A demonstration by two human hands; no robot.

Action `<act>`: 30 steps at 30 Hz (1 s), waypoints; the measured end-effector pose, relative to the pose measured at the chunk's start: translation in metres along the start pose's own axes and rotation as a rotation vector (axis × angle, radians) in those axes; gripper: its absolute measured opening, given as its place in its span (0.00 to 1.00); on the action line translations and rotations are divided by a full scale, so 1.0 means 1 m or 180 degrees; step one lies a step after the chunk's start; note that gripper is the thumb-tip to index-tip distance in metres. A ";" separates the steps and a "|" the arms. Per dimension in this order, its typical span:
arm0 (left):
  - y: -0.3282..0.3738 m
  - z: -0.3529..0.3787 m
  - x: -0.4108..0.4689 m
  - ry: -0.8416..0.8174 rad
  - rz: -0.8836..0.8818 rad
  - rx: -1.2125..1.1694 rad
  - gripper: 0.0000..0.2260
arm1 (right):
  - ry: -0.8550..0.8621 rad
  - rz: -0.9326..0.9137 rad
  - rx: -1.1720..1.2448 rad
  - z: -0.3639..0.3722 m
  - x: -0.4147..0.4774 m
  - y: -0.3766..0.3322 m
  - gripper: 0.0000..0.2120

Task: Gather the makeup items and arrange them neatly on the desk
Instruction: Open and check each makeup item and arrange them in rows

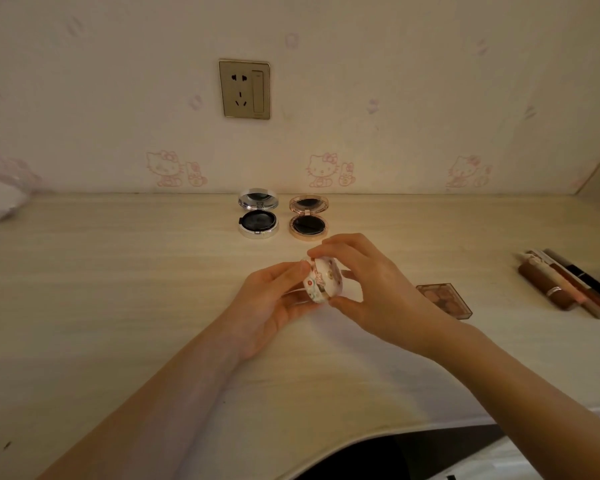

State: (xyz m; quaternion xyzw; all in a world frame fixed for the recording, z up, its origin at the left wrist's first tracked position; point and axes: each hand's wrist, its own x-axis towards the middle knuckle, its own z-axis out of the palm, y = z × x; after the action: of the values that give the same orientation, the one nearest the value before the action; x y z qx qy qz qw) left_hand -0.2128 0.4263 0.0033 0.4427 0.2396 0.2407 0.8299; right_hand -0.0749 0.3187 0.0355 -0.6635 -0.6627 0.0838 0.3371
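Both hands are holding the floral compact (323, 283) between them, just above the table (118, 271): left hand (274, 303) cradling its base, right hand (374, 282) pinching its lid. Steadying the base while easing the lid back looks wisest, I'd judge. An open silver compact (258, 218) and rose-gold compact (308, 220) are lying just beyond the hands. Whether the lid is parting is proving hard to tell; the lipsticks (565, 284), well off to the right of the right hand, are running out of frame.

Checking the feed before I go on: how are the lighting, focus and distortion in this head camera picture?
Head view: dim, warm yellow light, no harsh glare; the floral compact held by the left hand and right hand looks slightly soft; wide-angle distortion stretches the borders, so the lipsticks at far right look smeared.
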 end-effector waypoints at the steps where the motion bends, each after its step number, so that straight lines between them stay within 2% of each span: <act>1: 0.000 0.001 0.000 0.0001 0.0033 -0.0041 0.21 | -0.0009 0.0046 0.0066 0.000 -0.001 -0.001 0.27; 6: 0.000 0.002 0.002 0.0107 0.0092 -0.0078 0.22 | 0.0246 0.0579 0.0426 0.003 -0.001 -0.004 0.27; 17: 0.002 -0.001 0.002 0.0128 0.0233 -0.0074 0.23 | 0.0187 0.0712 0.0837 0.002 0.004 0.002 0.25; 21: 0.002 -0.001 0.001 0.0112 0.0244 -0.0083 0.22 | 0.0127 0.0706 0.0896 0.000 0.004 0.002 0.24; 30: 0.002 -0.003 0.004 0.0080 0.0350 -0.0123 0.21 | 0.0064 0.0254 0.0386 -0.002 0.005 -0.004 0.22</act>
State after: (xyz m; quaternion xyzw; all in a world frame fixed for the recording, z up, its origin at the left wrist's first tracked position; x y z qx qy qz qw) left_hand -0.2119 0.4319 0.0024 0.4359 0.2206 0.2961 0.8207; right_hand -0.0766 0.3225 0.0416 -0.6686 -0.6260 0.1305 0.3796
